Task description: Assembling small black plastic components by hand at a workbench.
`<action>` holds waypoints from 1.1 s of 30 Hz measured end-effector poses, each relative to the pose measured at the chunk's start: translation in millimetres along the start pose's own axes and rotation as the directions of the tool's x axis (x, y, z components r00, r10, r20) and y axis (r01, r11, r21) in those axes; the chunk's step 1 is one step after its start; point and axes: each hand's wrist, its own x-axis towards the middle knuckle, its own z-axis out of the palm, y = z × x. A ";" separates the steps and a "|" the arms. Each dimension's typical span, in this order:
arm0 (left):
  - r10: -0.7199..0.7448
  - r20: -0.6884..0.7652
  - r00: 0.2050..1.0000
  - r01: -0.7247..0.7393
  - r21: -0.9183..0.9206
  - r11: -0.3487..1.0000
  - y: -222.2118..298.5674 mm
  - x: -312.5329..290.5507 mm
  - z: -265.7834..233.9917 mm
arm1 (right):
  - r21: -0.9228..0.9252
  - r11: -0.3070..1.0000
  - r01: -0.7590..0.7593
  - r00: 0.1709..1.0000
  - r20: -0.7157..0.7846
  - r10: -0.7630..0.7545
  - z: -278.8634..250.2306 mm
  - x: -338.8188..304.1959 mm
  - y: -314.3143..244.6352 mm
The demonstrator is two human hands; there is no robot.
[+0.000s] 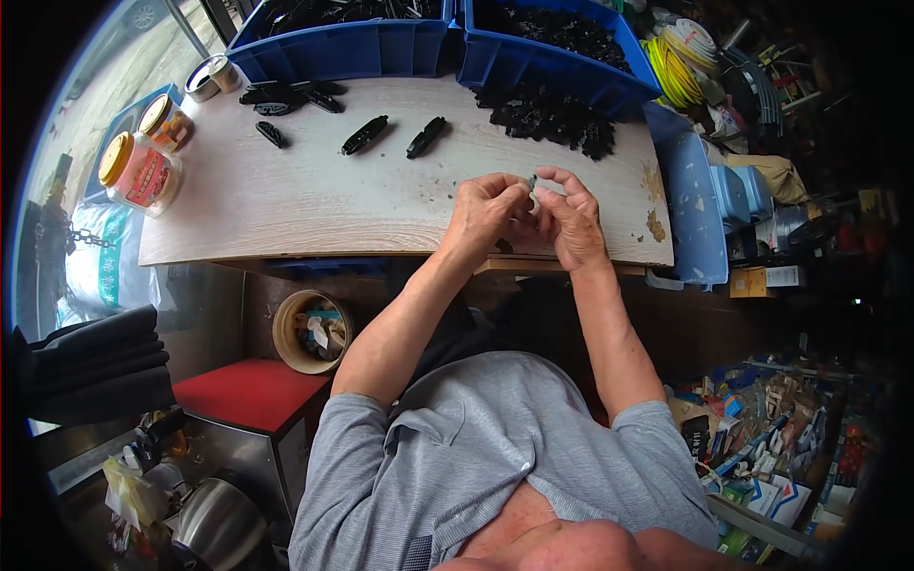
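My left hand and my right hand meet above the front edge of the table. Between their fingertips is a small greyish piece, too small to name. The left thumb and forefinger pinch it. My right thumb touches its other side, with the right forefinger curled over it. Beyond the hands, two long black plastic parts lie apart on the tabletop. A shorter black part rests further left, near a small group of black parts. Right of centre spreads a heap of small black pieces.
Two blue bins of black parts stand along the table's far side. Lidded plastic jars sit at the left edge, a blue tray at the right. Below are a waste bucket and a red-topped cabinet.
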 end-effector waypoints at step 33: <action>0.205 0.099 0.974 -0.221 0.201 0.954 1.1 -9.2 -7.0 | 0.195 0.981 -0.010 0.999 0.051 0.000 -9.2 2.8 10.0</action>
